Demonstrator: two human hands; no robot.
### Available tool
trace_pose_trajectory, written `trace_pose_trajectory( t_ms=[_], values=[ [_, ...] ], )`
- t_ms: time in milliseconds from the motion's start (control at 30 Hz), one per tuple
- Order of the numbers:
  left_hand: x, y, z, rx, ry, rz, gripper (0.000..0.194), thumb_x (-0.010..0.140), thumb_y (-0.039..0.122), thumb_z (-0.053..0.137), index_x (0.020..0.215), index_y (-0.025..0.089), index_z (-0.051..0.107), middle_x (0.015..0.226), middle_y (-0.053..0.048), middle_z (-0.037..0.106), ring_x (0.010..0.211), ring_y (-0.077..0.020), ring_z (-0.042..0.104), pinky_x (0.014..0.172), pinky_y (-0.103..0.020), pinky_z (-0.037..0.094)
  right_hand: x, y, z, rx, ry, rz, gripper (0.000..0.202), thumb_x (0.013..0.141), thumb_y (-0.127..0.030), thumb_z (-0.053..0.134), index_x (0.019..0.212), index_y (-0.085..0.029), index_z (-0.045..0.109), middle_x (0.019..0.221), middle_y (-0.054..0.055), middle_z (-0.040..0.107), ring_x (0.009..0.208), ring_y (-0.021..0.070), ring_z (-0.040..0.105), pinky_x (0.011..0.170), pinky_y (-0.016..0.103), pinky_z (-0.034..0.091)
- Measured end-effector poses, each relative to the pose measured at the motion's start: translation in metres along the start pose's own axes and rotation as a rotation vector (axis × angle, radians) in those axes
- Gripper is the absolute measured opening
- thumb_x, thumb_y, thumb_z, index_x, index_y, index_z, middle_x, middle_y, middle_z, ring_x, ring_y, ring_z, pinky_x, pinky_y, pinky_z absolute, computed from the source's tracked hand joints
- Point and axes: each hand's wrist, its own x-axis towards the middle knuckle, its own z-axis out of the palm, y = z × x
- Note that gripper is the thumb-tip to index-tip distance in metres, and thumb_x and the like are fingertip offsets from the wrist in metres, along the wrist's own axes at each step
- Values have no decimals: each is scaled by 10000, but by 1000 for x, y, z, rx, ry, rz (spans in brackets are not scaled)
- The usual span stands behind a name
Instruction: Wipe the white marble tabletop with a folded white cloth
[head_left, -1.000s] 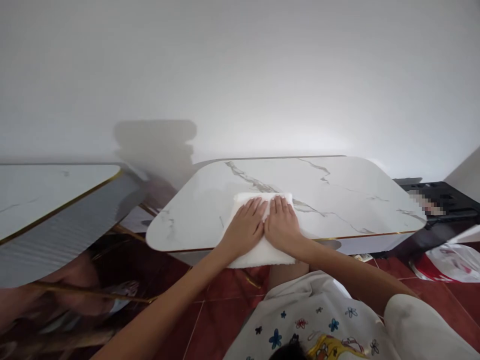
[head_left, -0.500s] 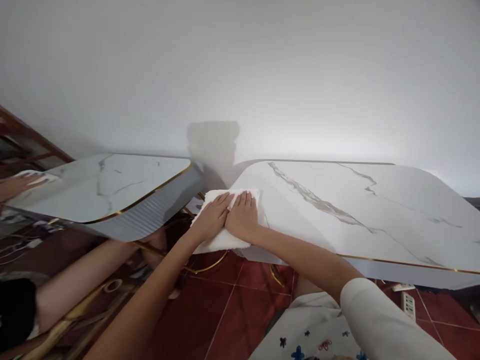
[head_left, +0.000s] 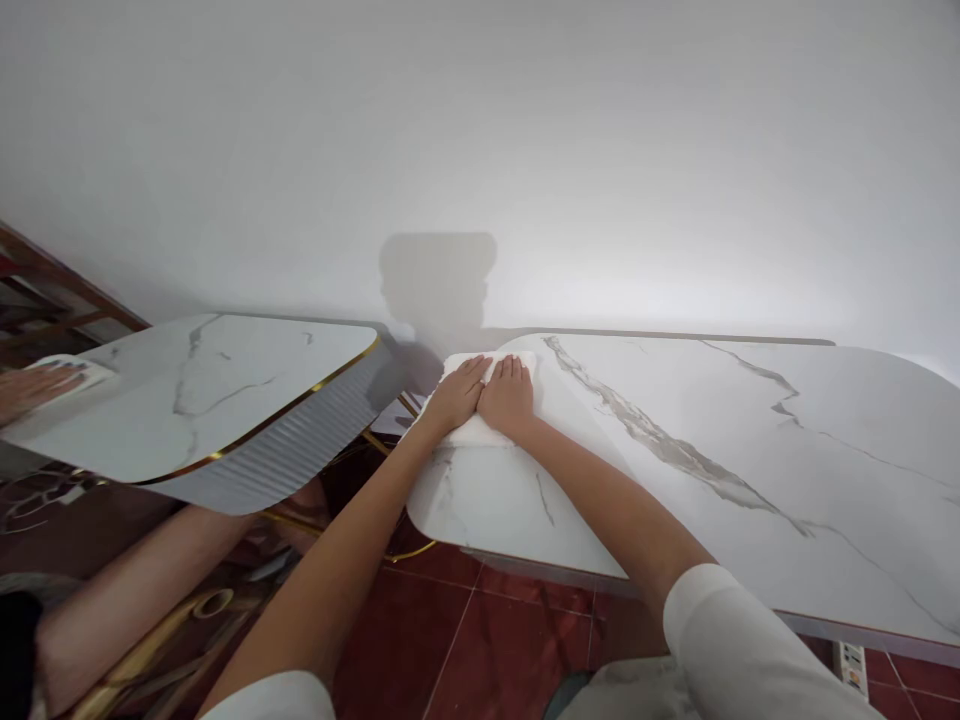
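A white cloth (head_left: 480, 432) lies over the left end of a white marble-patterned tabletop (head_left: 720, 420). Flat on the cloth is my left hand (head_left: 457, 393), its fingers stretched toward the wall. My right hand (head_left: 508, 393) rests beside it, also flat with fingers extended, and the two hands touch near the thumbs. Cloth shows around both hands and reaches the table's left edge.
To the left stands a second marble-patterned table (head_left: 247, 385) with a gold trim and ribbed side. Another person's hand (head_left: 34, 390) presses a white cloth (head_left: 94, 373) on it. Behind both is a pale wall (head_left: 637, 180); below, red floor tiles (head_left: 405, 630).
Both my hands and the cloth have moved away from the near edge, toward the wall, baring the tabletop's near left corner. The view has shifted slightly.
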Motion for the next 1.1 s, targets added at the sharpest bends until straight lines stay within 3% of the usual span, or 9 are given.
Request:
trace_pose_trajectory(
  t_ms=[333,567,900,1100],
  values=[
    [82,-4,28,48,29,15,551,872,170,241,1391,71,397,1477,-123,436,1396,-206,338,1146,-394,295,63,54,-3,-38,29,-6,593,938,-237,322,1431,93,321,1519,258,297,1429,319,249,1143,500,189],
    [118,1,36,38,40,-25,532,893,165,256,1393,77,414,1477,-131,437,1389,-209,354,1105,-389,348,88,80,-6,-22,52,2,582,943,-235,326,1436,73,323,1517,251,312,1429,311,253,1141,491,194],
    [154,37,53,-19,65,60,522,903,203,274,1397,139,431,1461,-100,465,1369,-226,380,1101,-405,335,84,120,-27,-155,24,116,563,969,-227,287,1456,57,301,1539,210,290,1436,293,236,1157,419,192],
    [158,50,60,-35,71,119,538,910,222,287,1436,177,391,1489,-74,433,1386,-230,360,1121,-424,313,69,131,-37,-169,61,145,568,964,-237,286,1451,54,318,1537,211,295,1435,289,242,1156,421,200]
  ],
)
